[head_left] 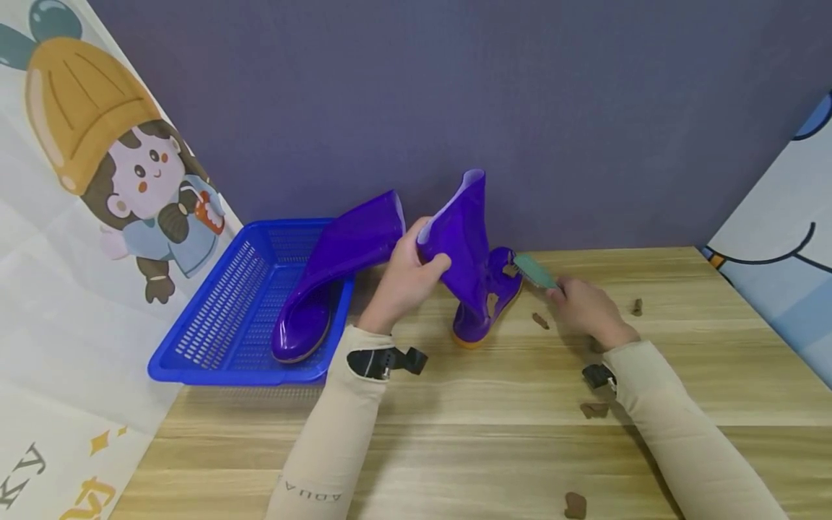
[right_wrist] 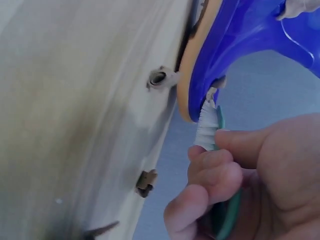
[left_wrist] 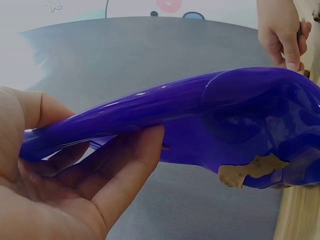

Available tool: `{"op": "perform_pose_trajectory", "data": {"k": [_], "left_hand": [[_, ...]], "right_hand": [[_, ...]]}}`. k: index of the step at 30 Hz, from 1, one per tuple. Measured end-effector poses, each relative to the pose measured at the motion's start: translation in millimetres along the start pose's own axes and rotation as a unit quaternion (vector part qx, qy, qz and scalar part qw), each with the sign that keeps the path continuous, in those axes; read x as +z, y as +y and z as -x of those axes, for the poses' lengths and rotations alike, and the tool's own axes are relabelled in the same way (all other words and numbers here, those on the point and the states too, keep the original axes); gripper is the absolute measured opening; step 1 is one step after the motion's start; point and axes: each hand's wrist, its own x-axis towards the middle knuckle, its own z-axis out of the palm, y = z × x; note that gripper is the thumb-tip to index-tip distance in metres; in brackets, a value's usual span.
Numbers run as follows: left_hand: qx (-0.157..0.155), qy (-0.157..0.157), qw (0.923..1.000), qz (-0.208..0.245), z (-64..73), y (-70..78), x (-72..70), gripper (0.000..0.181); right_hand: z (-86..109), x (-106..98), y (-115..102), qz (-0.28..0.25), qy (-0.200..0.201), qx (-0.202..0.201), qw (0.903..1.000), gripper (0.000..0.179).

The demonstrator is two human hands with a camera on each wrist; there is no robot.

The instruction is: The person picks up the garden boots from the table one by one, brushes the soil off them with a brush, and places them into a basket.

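A purple rain boot (head_left: 463, 249) stands tilted on the wooden table, brown mud (left_wrist: 252, 170) stuck on its foot. My left hand (head_left: 408, 274) grips the top of its shaft, thumb on one side and fingers on the other in the left wrist view. A green brush (head_left: 534, 271) with white bristles (right_wrist: 206, 125) is held by the handle in my right hand (head_left: 588, 310). Its bristles touch the boot's toe beside a bit of mud. A second purple boot (head_left: 344, 242) lies in the blue basket (head_left: 250, 377), its shaft leaning over the basket's right rim.
Several brown mud pieces lie on the table (head_left: 481, 448), among them one piece (head_left: 575, 505) near the front and another piece (head_left: 637, 307) at the right. A grey wall panel (head_left: 455, 94) rises behind. Printed cloth (head_left: 58, 289) hangs at the left.
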Motion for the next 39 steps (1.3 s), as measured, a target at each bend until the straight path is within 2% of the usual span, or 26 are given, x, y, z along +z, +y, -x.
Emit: {"op": "perform_pose_trajectory", "data": {"k": [2, 6, 10, 13, 16, 25, 29, 34, 39], "left_hand": [[0.001, 0.001, 1.0, -0.001, 0.1, 0.2, -0.1, 0.047], [0.002, 0.001, 1.0, -0.001, 0.2, 0.1, -0.4, 0.047], [0.0, 0.001, 1.0, 0.002, 0.3, 0.0, -0.4, 0.047], [0.0, 0.001, 1.0, 0.004, 0.0, -0.1, -0.3, 0.047], [0.001, 0.0, 1.0, 0.004, -0.6, -0.6, 0.2, 0.047], [0.009, -0.007, 0.9999, -0.013, -0.2, 0.0, 1.5, 0.047], [0.02, -0.009, 0.9995, -0.023, -0.6, 0.4, 2.2, 0.049], [0.022, -0.014, 0.9992, -0.03, 0.4, 2.5, -0.2, 0.049], [0.029, 0.004, 0.9994, -0.021, -1.2, 1.4, -6.1, 0.047]], "right_hand": [[-0.8, -1.8, 0.6, -0.001, 0.001, -0.004, 1.0, 0.03], [-0.4, -7.2, -1.6, -0.022, -0.001, -0.043, 0.9989, 0.032], [0.1, -9.2, -4.5, -0.065, -0.037, -0.093, 0.9928, 0.03], [-0.7, -5.9, -4.5, -0.077, -0.06, -0.106, 0.9896, 0.025], [-2.2, -0.4, -3.0, -0.072, -0.061, -0.1, 0.9905, 0.024], [-3.2, 1.4, 3.5, -0.035, -0.059, -0.02, 0.9975, 0.031], [-2.2, -0.1, 4.2, -0.027, -0.049, -0.01, 0.9984, 0.032], [-1.2, -5.7, 5.4, -0.033, -0.058, -0.002, 0.9978, 0.035], [3.9, -17.9, -0.2, -0.059, -0.06, -0.015, 0.9963, 0.035]]}}
